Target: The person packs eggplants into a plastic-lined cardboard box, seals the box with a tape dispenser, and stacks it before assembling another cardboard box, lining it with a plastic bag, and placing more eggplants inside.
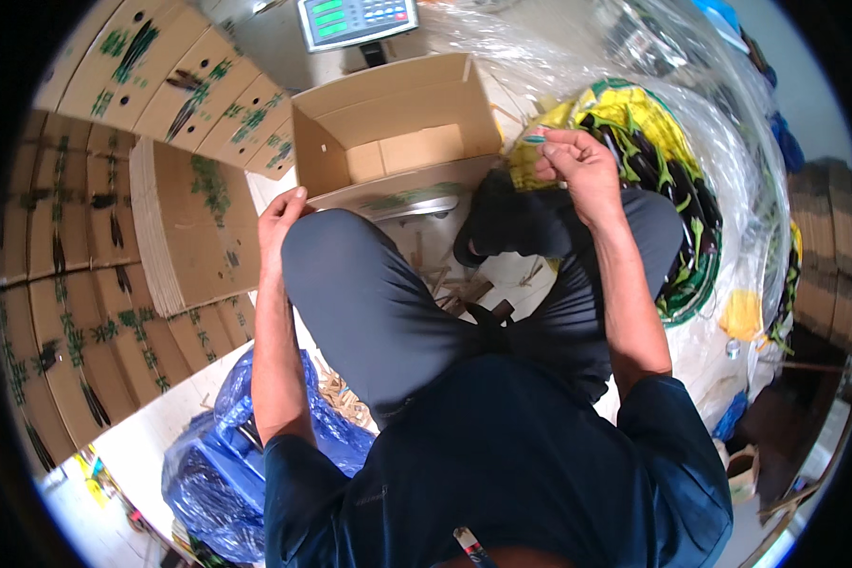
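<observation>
An open cardboard box (397, 170) with nothing visible in it stands in front of my knees, on or against a scale. My left hand (282, 216) is at its near left corner, with the fingers on the edge. Over my right knee, my right hand (575, 167) pinches a small piece of red, white and green material (536, 136) between thumb and fingertips. Just beyond that hand sits a yellow and green woven sack (625, 92) of dark purple eggplants (685, 195) with green stems.
Printed cardboard boxes (71, 334) are stacked at the left, beside a pile of flattened cartons (206, 220). A digital scale display (358, 21) stands behind the open box. Clear plastic sheeting (738, 156) surrounds the sack. Blue plastic (220, 461) lies at the lower left.
</observation>
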Available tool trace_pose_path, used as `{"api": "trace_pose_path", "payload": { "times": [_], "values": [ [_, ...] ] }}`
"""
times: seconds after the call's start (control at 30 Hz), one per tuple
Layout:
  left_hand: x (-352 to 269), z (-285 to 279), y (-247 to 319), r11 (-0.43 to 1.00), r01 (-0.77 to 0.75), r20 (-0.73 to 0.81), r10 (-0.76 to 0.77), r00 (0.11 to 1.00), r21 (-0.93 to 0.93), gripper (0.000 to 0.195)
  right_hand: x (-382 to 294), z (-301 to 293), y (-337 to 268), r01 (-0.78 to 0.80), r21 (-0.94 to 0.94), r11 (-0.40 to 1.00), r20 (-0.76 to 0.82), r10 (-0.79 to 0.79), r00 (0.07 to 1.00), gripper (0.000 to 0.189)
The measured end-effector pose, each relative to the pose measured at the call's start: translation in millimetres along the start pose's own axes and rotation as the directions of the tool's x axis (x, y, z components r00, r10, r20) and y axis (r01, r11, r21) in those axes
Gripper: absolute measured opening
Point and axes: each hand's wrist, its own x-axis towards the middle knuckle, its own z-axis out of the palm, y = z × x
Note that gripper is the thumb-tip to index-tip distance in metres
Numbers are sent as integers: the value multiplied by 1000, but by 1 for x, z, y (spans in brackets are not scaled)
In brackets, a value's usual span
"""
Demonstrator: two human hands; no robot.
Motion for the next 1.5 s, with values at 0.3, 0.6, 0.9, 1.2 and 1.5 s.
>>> {"api": "trace_pose_path", "payload": {
  "times": [0.3, 0.6, 0.9, 1.2, 1.5],
  "values": [
    [14, -24, -2, 972, -235, -178, 228, 957, -22, 29, -167, -175, -43, 7, -366, 930, -585, -236, 776, 15],
    [45, -82, 54, 926, -280, -77, 308, 948, 255, 40, -402, -286, 224, -803, -223, 553, -680, 501, 535, 22],
    [47, -35, 87, 895, -269, 41, 273, 961, 355, 37, -496, -169, 343, -898, -408, 162, -700, 576, 422, 49],
    [46, -26, 83, 794, -348, 221, 272, 937, 498, 42, -417, -236, 311, -924, -89, 373, -525, 771, 362, 24],
    [11, 4, 96, 653, -471, 219, 432, 875, 594, 40, -339, -266, 89, -432, 33, 901, -190, 430, 883, 15]
  ]
}}
